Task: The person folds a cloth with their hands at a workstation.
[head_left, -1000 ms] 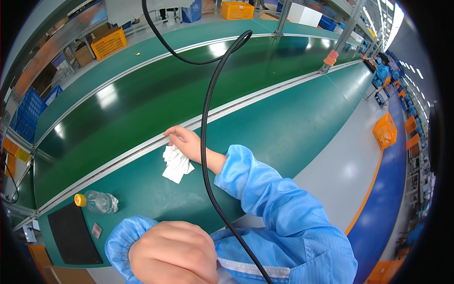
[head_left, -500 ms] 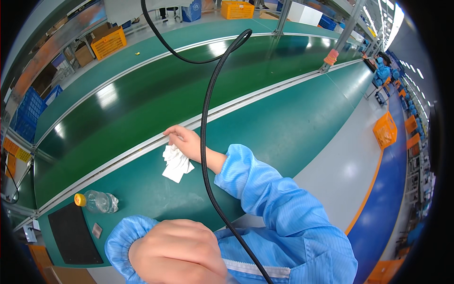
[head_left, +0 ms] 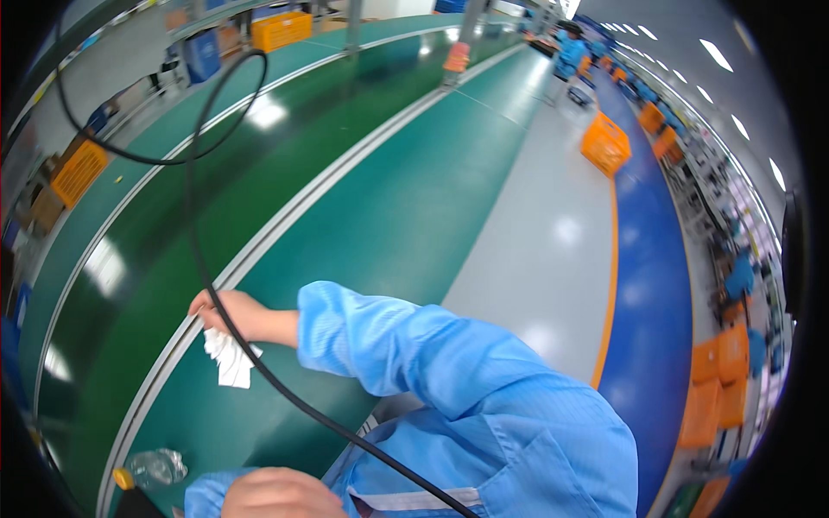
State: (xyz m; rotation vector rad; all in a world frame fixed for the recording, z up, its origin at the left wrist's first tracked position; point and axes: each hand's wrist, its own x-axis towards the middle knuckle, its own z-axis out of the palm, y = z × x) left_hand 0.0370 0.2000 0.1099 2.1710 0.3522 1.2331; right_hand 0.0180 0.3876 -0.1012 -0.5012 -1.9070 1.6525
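A crumpled white cloth (head_left: 229, 361), bunched into loose pleats at the top and spreading into a flatter, squarish end below, hangs from the right hand (head_left: 247, 318) over the green worktop (head_left: 389, 250), just beside the metal rail (head_left: 268, 235). That hand is nearly closed, thumb and fingers pinching the cloth's upper edge, fingertips at the rail, back of the hand upward; its forearm, in a blue sleeve (head_left: 371, 332), reaches across from the right. The left hand (head_left: 281, 495) sits at the lower edge, knuckles up and its fingers hidden, so I cannot tell how far it is open or whether it holds anything. A black cable (head_left: 302, 407) crosses in front of the right hand in the view. Near the left hand a clear bottle (head_left: 160, 468) with a yellow cap lies on its side. Compared with half a second ago, the view has swung round: the rail runs more steeply, the dark mat (head_left: 136, 506) and left hand are mostly cut off, and more blue floor (head_left: 648, 302) shows; the right hand keeps its grip.
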